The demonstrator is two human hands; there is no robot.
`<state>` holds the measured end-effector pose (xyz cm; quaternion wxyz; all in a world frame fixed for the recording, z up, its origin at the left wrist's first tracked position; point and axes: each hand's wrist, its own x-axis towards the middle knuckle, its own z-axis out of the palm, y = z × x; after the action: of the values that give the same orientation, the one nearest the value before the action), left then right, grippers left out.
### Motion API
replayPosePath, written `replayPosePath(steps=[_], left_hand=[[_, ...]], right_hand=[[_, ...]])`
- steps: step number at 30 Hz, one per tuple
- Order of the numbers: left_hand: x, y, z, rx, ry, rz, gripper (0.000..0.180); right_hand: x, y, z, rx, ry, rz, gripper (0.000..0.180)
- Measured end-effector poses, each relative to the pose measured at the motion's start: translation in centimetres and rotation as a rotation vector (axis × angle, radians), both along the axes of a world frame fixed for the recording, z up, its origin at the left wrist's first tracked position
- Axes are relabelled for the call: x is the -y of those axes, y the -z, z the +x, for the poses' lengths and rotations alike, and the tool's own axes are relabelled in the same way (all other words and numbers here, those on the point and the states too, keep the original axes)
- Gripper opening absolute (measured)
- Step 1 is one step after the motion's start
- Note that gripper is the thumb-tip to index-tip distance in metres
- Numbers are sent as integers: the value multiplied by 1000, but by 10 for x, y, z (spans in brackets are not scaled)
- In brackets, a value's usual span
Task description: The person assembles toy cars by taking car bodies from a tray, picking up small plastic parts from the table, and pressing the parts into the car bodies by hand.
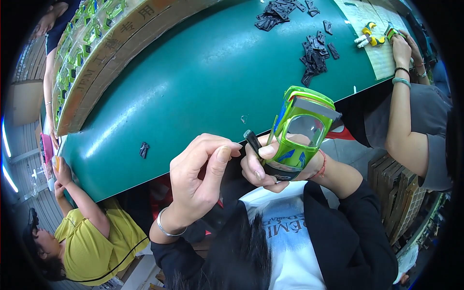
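My right hand is closed around a bright green toy car body, tilted up above the table's near edge. The car has a clear window, blue markings and a grey strip across one end. Between the same hand's thumb and fingers a short black piece sticks up beside the car. My left hand is just left of it, apart from the car, with thumb and forefinger pinched together. Whatever lies in that pinch, if anything, is too small to make out.
Loose black plastic parts lie in piles on the green table; one small black part lies at left. A cardboard box of green car bodies stands far left. Co-workers sit at left and right.
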<state>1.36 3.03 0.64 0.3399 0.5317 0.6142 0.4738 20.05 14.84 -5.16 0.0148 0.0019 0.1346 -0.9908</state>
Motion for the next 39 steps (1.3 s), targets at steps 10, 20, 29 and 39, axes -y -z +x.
replayPosePath(steps=[10, 20, 29, 39], left_hand=[[1, 2, 1, 105, -11, -53, 9], [4, 2, 1, 148, -36, -98, 9], [5, 3, 2, 120, 4, -94, 8], [10, 6, 9, 1, -29, -28, 15]], right_hand=[[7, 4, -1, -15, -32, -71, 45], [8, 4, 0, 25, -44, 19, 46], [6, -2, 4, 103, -27, 133, 41], [4, -7, 5, 153, 153, 702, 24]])
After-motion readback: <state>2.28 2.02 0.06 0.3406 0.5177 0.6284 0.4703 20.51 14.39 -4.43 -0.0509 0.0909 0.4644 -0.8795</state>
